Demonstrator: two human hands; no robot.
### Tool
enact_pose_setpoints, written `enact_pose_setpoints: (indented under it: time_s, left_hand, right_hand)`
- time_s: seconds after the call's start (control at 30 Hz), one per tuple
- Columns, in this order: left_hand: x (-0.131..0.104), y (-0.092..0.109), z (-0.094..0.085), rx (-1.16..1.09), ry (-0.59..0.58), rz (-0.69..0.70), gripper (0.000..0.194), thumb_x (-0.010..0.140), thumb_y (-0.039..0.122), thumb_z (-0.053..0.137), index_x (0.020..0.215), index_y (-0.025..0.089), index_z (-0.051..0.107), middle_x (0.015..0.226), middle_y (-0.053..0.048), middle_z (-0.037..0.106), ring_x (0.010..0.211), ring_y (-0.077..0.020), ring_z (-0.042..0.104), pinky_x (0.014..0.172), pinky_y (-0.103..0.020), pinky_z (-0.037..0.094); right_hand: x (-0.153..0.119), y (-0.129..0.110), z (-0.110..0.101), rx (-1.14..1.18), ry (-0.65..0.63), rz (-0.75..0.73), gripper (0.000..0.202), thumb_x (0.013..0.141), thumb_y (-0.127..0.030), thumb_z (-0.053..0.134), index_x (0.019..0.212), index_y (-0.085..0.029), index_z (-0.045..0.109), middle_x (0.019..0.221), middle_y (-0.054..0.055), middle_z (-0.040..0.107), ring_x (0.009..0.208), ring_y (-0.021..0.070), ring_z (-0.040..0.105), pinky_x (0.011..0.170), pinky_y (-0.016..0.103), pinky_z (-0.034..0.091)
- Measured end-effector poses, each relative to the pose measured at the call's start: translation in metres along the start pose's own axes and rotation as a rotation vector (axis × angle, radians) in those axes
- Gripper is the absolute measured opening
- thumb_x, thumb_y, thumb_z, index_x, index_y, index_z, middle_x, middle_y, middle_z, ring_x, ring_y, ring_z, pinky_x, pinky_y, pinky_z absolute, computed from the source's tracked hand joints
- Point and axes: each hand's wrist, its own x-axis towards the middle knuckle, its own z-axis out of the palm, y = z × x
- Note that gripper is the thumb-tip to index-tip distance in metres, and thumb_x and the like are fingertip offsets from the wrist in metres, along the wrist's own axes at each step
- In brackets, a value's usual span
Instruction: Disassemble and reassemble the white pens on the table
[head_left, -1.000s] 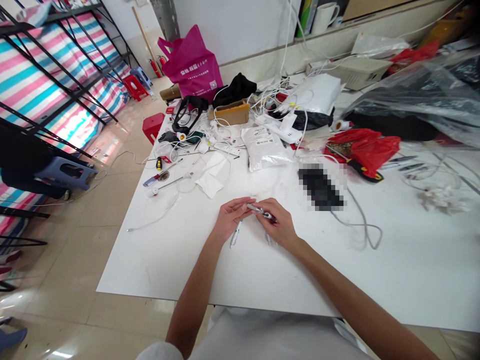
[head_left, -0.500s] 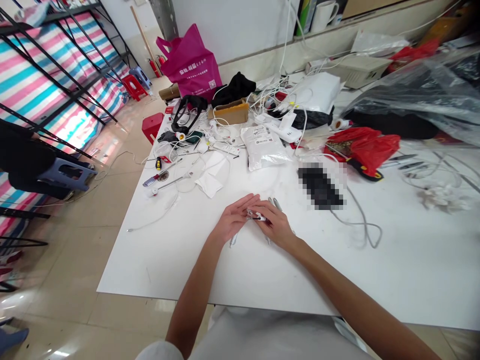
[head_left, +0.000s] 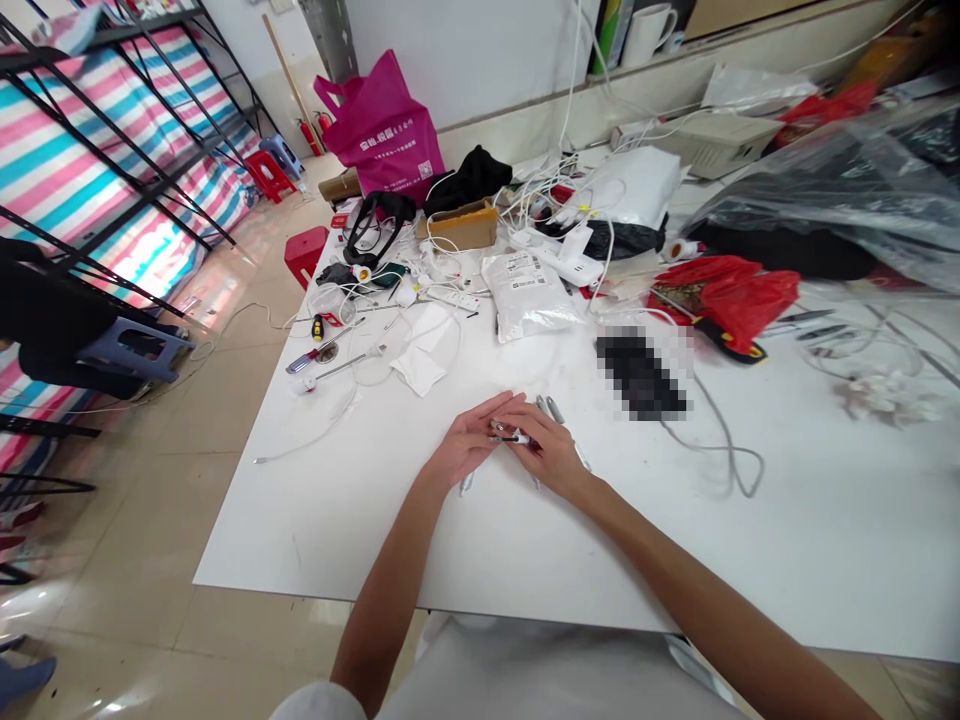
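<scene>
Pinched in the fingers of the right hand (head_left: 551, 452), just below the center of the frame, with a slim white-and-dark pen (head_left: 519, 438) in the grip. Cupped close from the left, fingertips meeting those opposite: the left hand (head_left: 463, 447). Impossible to tell from this angle whether clamped on the pen or merely steadying it. Lying between both palms, above the white table (head_left: 375, 520), with the narrow dark end pointing toward the left thumb and the pale body running back into the right fingers.

Likely light and stiff, smooth enough to roll or slip under loose fingertips, and perhaps delicate at the thin end. Best held around the thicker pale body, with only gentle pressure near the tip. Resting just beside the right hand, toward its upper edge: silver-ended pens (head_left: 555, 409).
</scene>
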Motion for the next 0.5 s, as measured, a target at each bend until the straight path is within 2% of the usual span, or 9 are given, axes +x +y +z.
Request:
enact_pose_setpoints:
  time_s: [0.13,0.27,0.4,0.5]
  left_hand:
    - [0.0003,0.0006,0.0006,-0.004,-0.006,-0.003,0.07,0.078,0.004,0.07,0.145,0.026,0.064,0.167,-0.009,0.043,0.158,-0.0341,0.034,0.128,-0.049,0.03]
    - [0.0005,0.002,0.0033,-0.008,-0.009,0.005,0.067,0.081,0.007,0.071,0.145,0.025,0.063,0.166,-0.01,0.044,0.159,-0.0334,0.031,0.126,-0.047,0.033]
    - [-0.0002,0.0047,0.0071,0.0,-0.005,0.011,0.066,0.083,0.009,0.072,0.147,0.024,0.062,0.165,-0.011,0.046,0.158,-0.0339,0.034,0.124,-0.046,0.033]
    - [-0.0011,0.0071,0.0092,0.022,0.003,0.022,0.066,0.083,0.01,0.073,0.146,0.026,0.063,0.165,-0.01,0.045,0.158,-0.0337,0.033,0.12,-0.043,0.037]
  right_hand:
    - [-0.0002,0.001,0.0005,0.003,0.004,-0.029,0.034,0.098,-0.015,0.057,0.127,-0.03,0.066,0.129,0.007,0.072,0.102,0.019,0.073,0.065,0.029,0.057]
    - [0.0016,-0.0012,-0.001,0.007,-0.034,0.0,0.037,0.095,-0.013,0.055,0.127,-0.03,0.065,0.125,0.005,0.074,0.104,0.0211,0.072,0.072,0.035,0.061]
    - [0.0017,-0.0037,-0.0019,0.005,-0.077,0.082,0.037,0.093,-0.013,0.055,0.124,-0.031,0.065,0.118,0.004,0.075,0.093,0.0211,0.072,0.069,0.036,0.06]
    - [0.0019,-0.006,-0.0032,0.022,-0.109,0.144,0.033,0.095,-0.016,0.056,0.124,-0.03,0.062,0.11,0.003,0.075,0.074,0.0172,0.067,0.061,0.032,0.054]
